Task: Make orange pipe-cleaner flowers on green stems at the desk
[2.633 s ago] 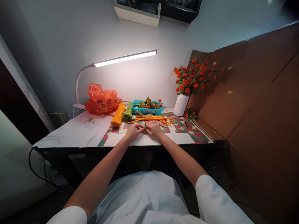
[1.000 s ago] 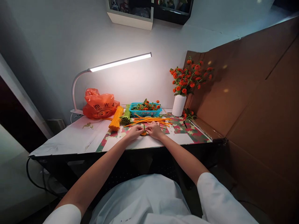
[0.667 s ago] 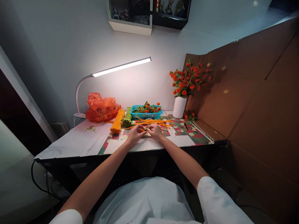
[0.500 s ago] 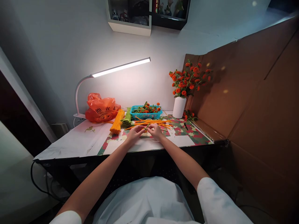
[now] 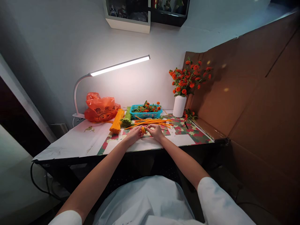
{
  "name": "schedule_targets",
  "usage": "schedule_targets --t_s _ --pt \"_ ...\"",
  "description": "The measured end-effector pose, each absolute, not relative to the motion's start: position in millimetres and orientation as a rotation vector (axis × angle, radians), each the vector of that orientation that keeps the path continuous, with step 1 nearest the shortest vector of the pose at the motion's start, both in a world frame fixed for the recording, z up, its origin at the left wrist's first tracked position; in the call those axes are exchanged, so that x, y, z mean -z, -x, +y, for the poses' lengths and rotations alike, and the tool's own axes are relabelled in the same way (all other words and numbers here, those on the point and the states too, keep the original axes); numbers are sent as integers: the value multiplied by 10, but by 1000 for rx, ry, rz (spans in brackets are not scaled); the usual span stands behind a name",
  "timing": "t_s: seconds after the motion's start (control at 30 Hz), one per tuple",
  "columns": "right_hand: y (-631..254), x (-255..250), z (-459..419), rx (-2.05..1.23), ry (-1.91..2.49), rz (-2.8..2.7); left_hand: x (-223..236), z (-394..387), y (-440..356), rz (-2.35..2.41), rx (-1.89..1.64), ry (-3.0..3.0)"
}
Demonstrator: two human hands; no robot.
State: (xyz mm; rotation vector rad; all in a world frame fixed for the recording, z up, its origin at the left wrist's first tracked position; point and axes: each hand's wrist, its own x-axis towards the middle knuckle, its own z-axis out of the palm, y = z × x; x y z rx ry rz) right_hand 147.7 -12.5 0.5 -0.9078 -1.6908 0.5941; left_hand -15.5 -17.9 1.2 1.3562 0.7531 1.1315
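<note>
Between my hands is a small orange flower (image 5: 143,129) with a bit of green at its base. My left hand (image 5: 134,134) is closed around the flower from the left, its fingertips at the orange head. My right hand (image 5: 155,131) pinches at the green part on the flower's right side; the exact grip is too small to make out. Just beyond the hands lie loose orange pipe cleaners (image 5: 153,122). A thick bundle of orange pipe cleaners (image 5: 117,122) and a green bundle (image 5: 127,118) rest to the left.
A blue basket (image 5: 146,115) holds several orange flowers with green stems. To its right stands a white ribbed vase (image 5: 179,106) of orange flowers (image 5: 185,82). An orange plastic bag (image 5: 102,107) sits under the desk lamp (image 5: 120,65). Cardboard (image 5: 257,90) walls the right side.
The flower has turned so its orange head now shows at my left fingertips. My left hand has rolled and closed more; my right hand has shifted slightly. The view has tilted a little.
</note>
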Motion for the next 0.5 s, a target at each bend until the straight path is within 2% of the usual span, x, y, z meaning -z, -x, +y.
schedule_targets --t_s 0.27,0.5 --pt "-1453 123 48 -1111 768 -1427 -14 -158 149 745 -1113 -1205" --pt "-1473 46 -15 -1120 806 -1406 -14 -236 139 854 -1170 -1497"
